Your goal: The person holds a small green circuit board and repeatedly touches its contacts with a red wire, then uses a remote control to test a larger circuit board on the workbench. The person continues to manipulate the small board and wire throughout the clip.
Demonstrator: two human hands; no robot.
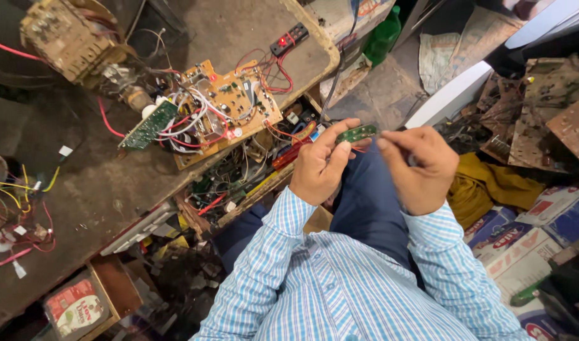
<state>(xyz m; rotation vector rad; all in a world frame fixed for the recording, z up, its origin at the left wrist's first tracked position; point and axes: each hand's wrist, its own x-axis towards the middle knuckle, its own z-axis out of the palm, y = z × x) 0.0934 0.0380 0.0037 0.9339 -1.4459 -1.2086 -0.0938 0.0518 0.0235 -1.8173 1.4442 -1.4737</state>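
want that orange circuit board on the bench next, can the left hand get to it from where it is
Probably yes. The left hand pinches a small green board just off the bench edge; the orange circuit board lies uncovered nearby, only loose wires trailing across it. The hand would need freeing first.

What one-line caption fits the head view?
Both hands, left hand and right hand, hold a small green circuit board beside a cluttered workbench.

even, soft light; dim shadow under the bench left of the left hand [319, 165]; edges bend, slight blur at corners.
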